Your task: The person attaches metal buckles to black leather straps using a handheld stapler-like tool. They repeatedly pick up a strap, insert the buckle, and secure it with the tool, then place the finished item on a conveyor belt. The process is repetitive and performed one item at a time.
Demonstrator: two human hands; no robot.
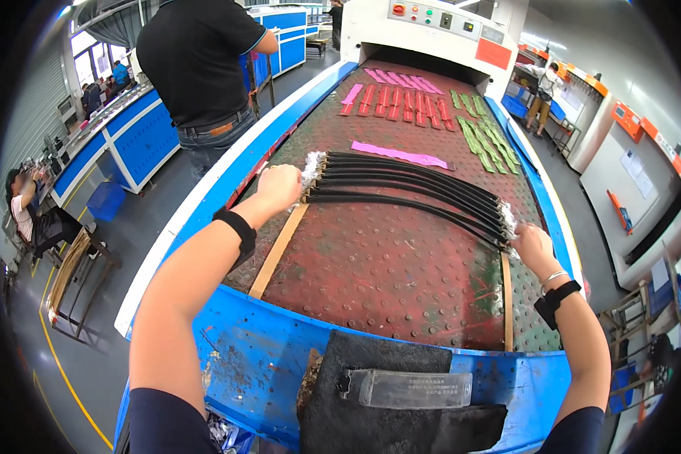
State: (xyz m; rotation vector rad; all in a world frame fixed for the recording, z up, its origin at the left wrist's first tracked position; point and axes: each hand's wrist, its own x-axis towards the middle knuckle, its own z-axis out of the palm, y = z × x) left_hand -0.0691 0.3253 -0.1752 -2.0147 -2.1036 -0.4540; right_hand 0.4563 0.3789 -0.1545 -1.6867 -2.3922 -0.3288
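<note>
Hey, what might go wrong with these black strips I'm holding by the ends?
The left hand and right hand hold the black strips only near their ends, so the middles might sag or spread unevenly. The lone pink strip lies just beyond them and could get nudged.

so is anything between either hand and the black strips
Only crumpled whitish material at the ends of the black strips; nothing else visible separates them from the left hand or right hand.
</note>
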